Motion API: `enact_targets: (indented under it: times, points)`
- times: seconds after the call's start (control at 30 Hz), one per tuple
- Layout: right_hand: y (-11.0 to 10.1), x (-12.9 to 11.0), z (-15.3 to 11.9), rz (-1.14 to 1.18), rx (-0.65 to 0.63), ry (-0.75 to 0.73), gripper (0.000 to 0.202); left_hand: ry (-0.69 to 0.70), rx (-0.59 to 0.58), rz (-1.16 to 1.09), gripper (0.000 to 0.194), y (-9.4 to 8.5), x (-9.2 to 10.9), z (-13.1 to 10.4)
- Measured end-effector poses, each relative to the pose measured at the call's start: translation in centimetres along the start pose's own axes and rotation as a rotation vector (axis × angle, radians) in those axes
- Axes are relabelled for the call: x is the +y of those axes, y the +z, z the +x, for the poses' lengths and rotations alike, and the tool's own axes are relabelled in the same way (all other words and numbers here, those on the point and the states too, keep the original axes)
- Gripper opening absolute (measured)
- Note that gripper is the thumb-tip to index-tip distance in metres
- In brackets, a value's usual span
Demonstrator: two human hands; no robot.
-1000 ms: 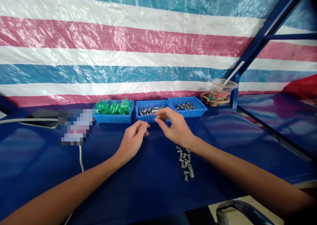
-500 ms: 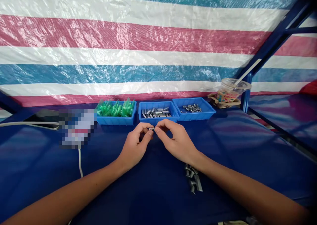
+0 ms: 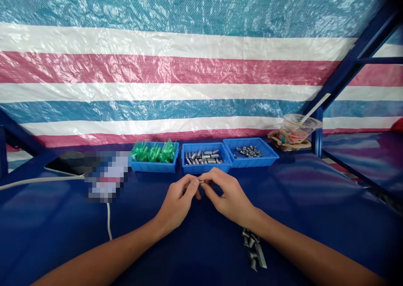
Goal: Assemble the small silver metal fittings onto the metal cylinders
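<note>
My left hand (image 3: 178, 202) and my right hand (image 3: 228, 198) meet fingertip to fingertip over the blue tabletop, pinching a small grey metal piece (image 3: 200, 181) between them. Just beyond them stand three blue trays: the left tray (image 3: 154, 167) holds green plastic pieces, the middle tray (image 3: 204, 167) holds grey metal sleeves, the right tray (image 3: 255, 161) holds smaller metal parts. A pile of grey metal pieces (image 3: 254, 252) lies on the table under my right forearm.
A clear plastic cup (image 3: 294, 130) with a straw stands at the back right beside a blue frame post (image 3: 317, 141). A white cable (image 3: 108, 219) and a dark flat object (image 3: 67, 164) lie at the left. Striped tarp hangs behind.
My right hand came back from the middle tray and joined my left hand; both now pinch the small metal piece. The view has tilted upward.
</note>
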State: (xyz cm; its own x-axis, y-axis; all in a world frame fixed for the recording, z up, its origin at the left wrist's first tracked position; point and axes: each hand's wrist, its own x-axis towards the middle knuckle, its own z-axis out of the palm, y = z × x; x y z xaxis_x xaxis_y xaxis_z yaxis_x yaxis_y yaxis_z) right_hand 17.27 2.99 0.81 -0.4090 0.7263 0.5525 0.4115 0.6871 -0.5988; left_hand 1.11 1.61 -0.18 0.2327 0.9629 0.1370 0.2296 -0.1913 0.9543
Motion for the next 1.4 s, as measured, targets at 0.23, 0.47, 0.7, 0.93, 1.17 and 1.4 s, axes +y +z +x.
enact_targets:
  times: [0.23,0.47,0.7,0.93,1.17,1.4]
  points:
    - [-0.6,-0.6,0.1,0.063,-0.01,0.153,0.012,0.09,0.073,0.02,0.017,-0.4,-0.5,-0.2]
    - [-0.8,-2.2,0.4,0.089,-0.185,0.325,0.027,0.332,0.143,0.234,0.006,-0.2,-0.1,-0.9]
    - [-0.8,-2.1,0.1,0.044,-0.086,0.233,0.008,0.141,-0.016,-0.079,0.022,-0.2,0.2,-0.8]
    - [-0.3,-0.6,-0.5,-0.003,-0.081,0.031,0.01,0.034,-0.092,-0.076,0.031,-0.3,0.5,-0.1]
    - [-0.9,-1.2,-0.1,0.167,-0.07,0.224,0.008,0.276,0.166,0.238,0.01,-0.6,0.5,-0.5]
    - [-0.5,-1.9,-0.1,0.147,-0.148,0.224,0.016,0.555,0.187,0.468,0.007,-0.7,0.2,-1.0]
